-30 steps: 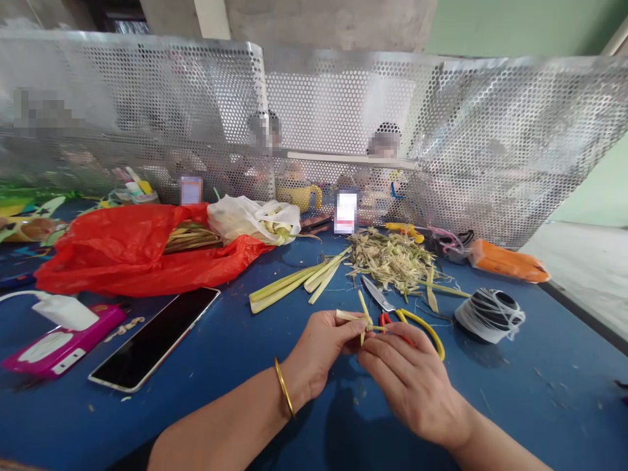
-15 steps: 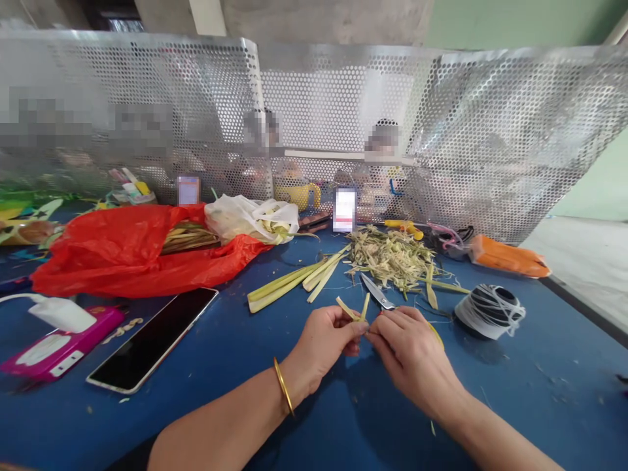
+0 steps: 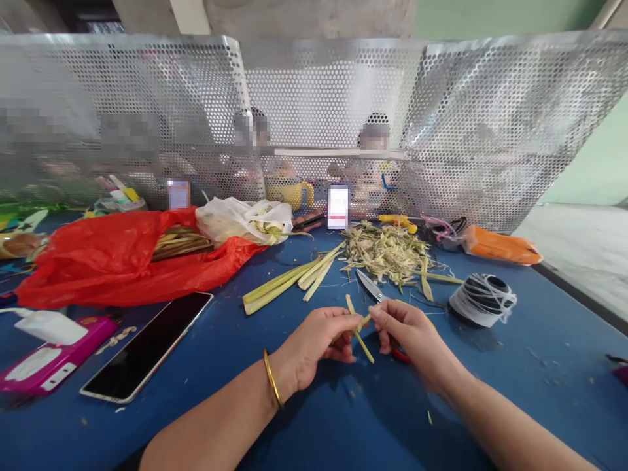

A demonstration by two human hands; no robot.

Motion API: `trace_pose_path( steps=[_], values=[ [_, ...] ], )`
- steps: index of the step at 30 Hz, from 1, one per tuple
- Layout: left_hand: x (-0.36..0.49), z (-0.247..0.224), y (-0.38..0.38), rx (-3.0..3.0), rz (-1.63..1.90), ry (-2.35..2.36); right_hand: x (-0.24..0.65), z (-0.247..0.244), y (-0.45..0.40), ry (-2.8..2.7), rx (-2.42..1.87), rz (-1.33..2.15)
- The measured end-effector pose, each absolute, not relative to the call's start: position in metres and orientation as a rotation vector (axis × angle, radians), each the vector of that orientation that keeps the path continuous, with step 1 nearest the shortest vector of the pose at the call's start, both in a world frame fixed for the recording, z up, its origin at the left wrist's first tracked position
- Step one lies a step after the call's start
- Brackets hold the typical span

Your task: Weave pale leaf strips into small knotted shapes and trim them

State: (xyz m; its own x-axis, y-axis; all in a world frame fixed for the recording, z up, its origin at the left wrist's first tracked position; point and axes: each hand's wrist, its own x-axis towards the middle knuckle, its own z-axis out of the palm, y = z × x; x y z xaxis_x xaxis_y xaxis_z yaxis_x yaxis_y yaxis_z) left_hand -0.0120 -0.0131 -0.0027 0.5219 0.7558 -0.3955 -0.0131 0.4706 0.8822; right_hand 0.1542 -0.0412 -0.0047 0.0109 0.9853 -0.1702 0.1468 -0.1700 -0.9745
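My left hand (image 3: 326, 337) pinches some pale green leaf strips (image 3: 364, 347); one end slants down toward me and another sticks up above the fingers. The thumb and finger of my right hand (image 3: 405, 330) close on a strip end beside it. Scissors (image 3: 369, 285) lie just beyond my right hand, blades pointing away, handles partly hidden under it. Longer green strips (image 3: 279, 285) rest on the blue table (image 3: 275, 379) farther left. A heap of shredded fibre (image 3: 387, 252) sits behind the scissors, and a spool of white thread (image 3: 482, 299) stands to the right.
A black phone (image 3: 147, 347), pink power strip (image 3: 59, 353) and red plastic bag (image 3: 108, 255) lie on the left. Behind are a white bag (image 3: 240, 219), a lit phone (image 3: 337, 207) and a perforated metal screen (image 3: 324, 98) with people beyond. An orange packet (image 3: 500, 245) lies at right.
The strips between my hands have turned, one end now pointing down toward me. My right hand has rotated, its thumb now showing. The whole view has shifted slightly.
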Motion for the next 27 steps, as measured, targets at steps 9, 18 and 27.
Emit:
trace_pose_path(
  steps=[9, 18, 27],
  values=[
    [-0.007, -0.005, -0.016, 1.153, 0.553, 0.966, 0.148, -0.013, -0.043, -1.221, -1.489, 1.083],
    [-0.006, -0.008, -0.02, 1.339, 0.463, 1.009, 0.158, -0.008, -0.04, -1.587, -1.465, 0.917],
    [-0.008, -0.008, -0.024, 1.451, 0.407, 0.949, 0.147, -0.007, -0.046, -1.2, -1.321, 1.329]
  ],
)
